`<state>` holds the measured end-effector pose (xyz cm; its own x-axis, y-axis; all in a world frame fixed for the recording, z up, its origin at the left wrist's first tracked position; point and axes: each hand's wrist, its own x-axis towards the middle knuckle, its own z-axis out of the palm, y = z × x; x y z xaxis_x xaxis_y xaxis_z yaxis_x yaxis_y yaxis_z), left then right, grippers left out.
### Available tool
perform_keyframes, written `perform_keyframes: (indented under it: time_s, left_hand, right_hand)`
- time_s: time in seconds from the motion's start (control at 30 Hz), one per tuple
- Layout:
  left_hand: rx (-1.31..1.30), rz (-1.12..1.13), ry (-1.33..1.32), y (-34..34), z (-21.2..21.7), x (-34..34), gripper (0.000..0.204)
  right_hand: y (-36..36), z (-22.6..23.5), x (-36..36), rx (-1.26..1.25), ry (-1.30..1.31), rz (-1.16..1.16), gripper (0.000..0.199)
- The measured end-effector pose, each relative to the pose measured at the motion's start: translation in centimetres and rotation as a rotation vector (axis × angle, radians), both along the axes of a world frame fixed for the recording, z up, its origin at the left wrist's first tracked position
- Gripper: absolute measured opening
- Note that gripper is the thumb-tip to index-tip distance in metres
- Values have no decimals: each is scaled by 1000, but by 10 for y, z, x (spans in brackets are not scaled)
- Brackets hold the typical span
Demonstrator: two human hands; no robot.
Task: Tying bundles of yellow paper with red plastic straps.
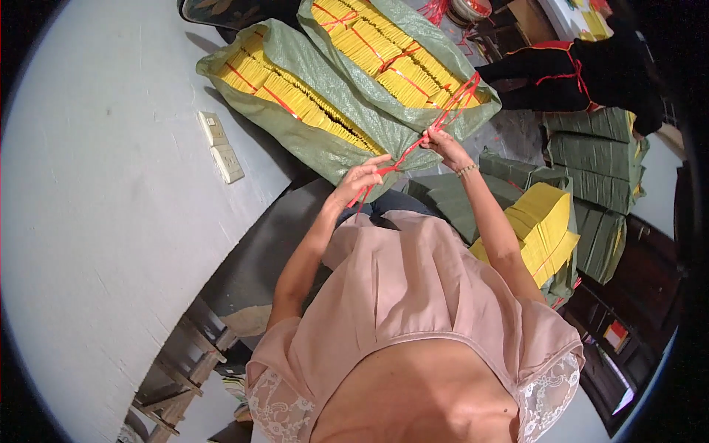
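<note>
Starting with the pale grey plastered wall, we find it filling our left side, with two long green woven-plastic sacks, the left sack and the right sack, lying side by side ahead of us. Off to the right stand tall dark-green wrapped stacks, with a dark-clothed co-worker beyond.

Inside both sacks sit rows of yellow paper-like bundles bound with thin red bands, so we judge the filling mostly done. The closing looks only begun: both sacks gape along their tops, and just the near end, where they meet, is drawn into a bunch. We cannot tell which sack that bunch belongs to, nor whether a knot is made; the tying seems left to finish.

Both our arms reach forward, elbows out. Our left hand is low beside the bunch, index finger stretched out, thumb and fingers pinching a shiny red plastic strip. Our right hand, higher and farther out, closes its fingertips on the same strip, which runs slantwise between the hands across the bunch; loose strands trail over the right sack. Smallest is a beaded bracelet on our right wrist.
</note>
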<state>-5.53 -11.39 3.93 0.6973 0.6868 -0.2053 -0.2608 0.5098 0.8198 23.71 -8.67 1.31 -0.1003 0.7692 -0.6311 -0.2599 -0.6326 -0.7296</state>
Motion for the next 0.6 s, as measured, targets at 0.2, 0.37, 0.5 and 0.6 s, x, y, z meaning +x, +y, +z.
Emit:
perform_keyframes:
  time_s: [0.2,0.37,0.5,0.6]
  left_hand:
    - [-477,731,-346,-20,-23,56,24]
    - [-532,845,-325,-7,-24,67,26]
    - [-559,759,-344,2,-20,78,30]
    - [-405,725,-182,-7,-30,61,32]
  right_hand:
    - [-12,-9,-24,202,-213,-180,29]
    - [5,3,-82,270,53,-646,28]
    - [25,-36,-81,415,-797,-541,22]
    - [27,-9,-110,621,-1125,-237,15]
